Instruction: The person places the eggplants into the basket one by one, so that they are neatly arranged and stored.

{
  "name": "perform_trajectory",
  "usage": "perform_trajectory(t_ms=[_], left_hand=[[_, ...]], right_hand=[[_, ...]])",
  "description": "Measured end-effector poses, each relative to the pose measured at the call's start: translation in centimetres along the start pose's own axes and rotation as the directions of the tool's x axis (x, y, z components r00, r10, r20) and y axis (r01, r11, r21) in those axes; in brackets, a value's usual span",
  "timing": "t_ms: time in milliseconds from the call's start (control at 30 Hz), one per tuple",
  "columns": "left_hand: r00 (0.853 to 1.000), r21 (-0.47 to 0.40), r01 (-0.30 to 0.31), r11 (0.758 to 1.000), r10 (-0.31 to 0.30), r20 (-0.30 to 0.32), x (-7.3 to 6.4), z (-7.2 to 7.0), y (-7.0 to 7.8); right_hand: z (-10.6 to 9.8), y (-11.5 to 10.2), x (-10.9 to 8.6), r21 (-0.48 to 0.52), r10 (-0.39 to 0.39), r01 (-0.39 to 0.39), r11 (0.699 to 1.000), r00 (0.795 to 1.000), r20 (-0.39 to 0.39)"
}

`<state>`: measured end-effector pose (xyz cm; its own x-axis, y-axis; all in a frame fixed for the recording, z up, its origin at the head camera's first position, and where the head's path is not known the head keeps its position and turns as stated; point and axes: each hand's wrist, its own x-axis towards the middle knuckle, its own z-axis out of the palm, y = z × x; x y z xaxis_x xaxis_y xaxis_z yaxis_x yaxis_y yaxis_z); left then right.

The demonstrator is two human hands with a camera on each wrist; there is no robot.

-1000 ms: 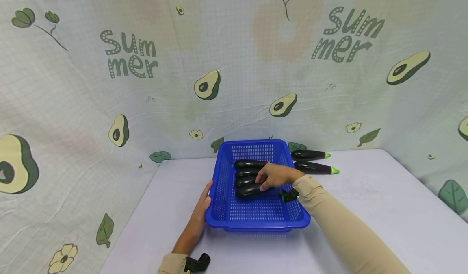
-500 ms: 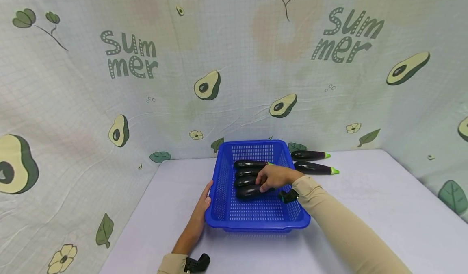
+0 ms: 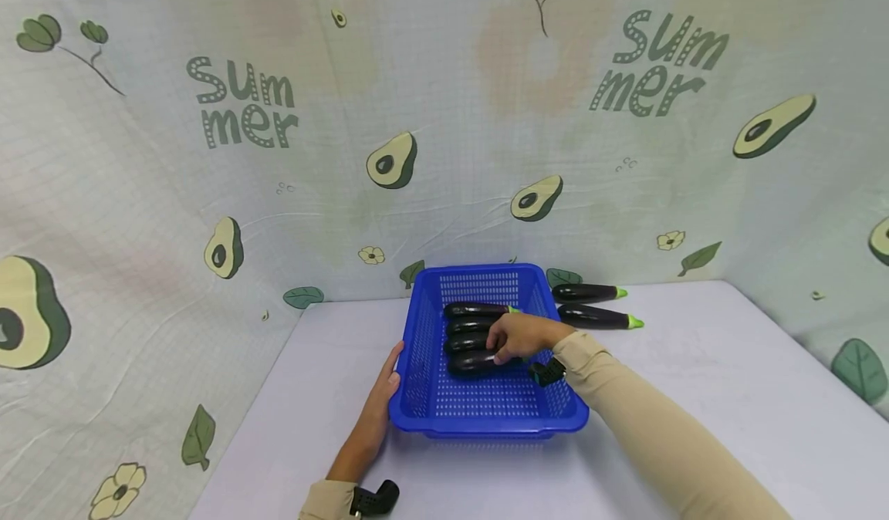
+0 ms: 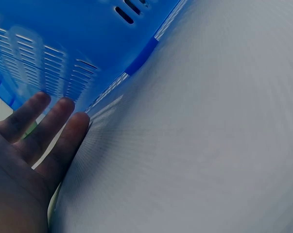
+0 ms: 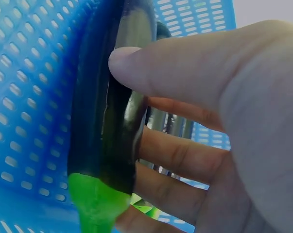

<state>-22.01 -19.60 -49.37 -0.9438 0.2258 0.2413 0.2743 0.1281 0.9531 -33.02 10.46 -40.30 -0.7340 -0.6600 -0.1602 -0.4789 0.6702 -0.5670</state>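
A blue perforated plastic basket [image 3: 495, 427] sits on the table with several dark eggplants lying side by side in it. My right hand [image 3: 522, 335] reaches inside and grips the nearest eggplant [image 3: 469, 363]. In the right wrist view the thumb presses on that eggplant [image 5: 105, 131] and the fingers curl behind it, its green stem end pointing down the frame. Beyond it in the row lies another eggplant [image 3: 464, 342]. On the basket's left side my left hand [image 3: 378, 400] rests against the outer wall, and the left wrist view shows straight fingertips [image 4: 78, 124] touching the slotted side.
Two more eggplants, one farther back [image 3: 589, 294] and one nearer [image 3: 599, 318], lie on the white table [image 3: 681, 366] to the right of the basket. A printed cloth [image 3: 444, 103] hangs behind the table and along both sides.
The head view has shifted very slightly. Both hands, the basket and the eggplants hold nearly the same positions, with the right hand still on the nearest eggplant.
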Motion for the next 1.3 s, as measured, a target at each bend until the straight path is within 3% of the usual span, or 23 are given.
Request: perform_trajectory(t_ms=[367,567,733,933,1300], left_hand=[[1.000,-0.003,-0.004,1.000,0.004,-0.001,0.1,0.0,0.0],[1.000,-0.008,-0.001,1.000,0.001,0.009,0.1,0.3,-0.1],[1.000,0.002,-0.011,1.000,0.011,0.002,0.0,0.1,0.0],[1.000,0.020,-0.019,1.000,0.019,0.010,0.3,0.0,0.0],[1.000,0.008,-0.003,1.000,0.003,-0.019,0.0,0.2,0.4]], right_hand=[[0.3,-0.2,0.0,-0.042,0.057,-0.058,0.997,0.998,-0.028],[0.0,0.1,-0.4,-0.019,-0.026,0.024,1.000,0.992,-0.120],[-1.1,-0.4,-1.2,0.048,-0.093,0.104,0.993,0.977,-0.194],[-3.2,-0.2,-2.8,0.106,-0.105,0.139,0.985,0.956,-0.275],[-5.7,3.0,-6.5,0.348,-0.014,0.163,0.923,0.920,-0.393]])
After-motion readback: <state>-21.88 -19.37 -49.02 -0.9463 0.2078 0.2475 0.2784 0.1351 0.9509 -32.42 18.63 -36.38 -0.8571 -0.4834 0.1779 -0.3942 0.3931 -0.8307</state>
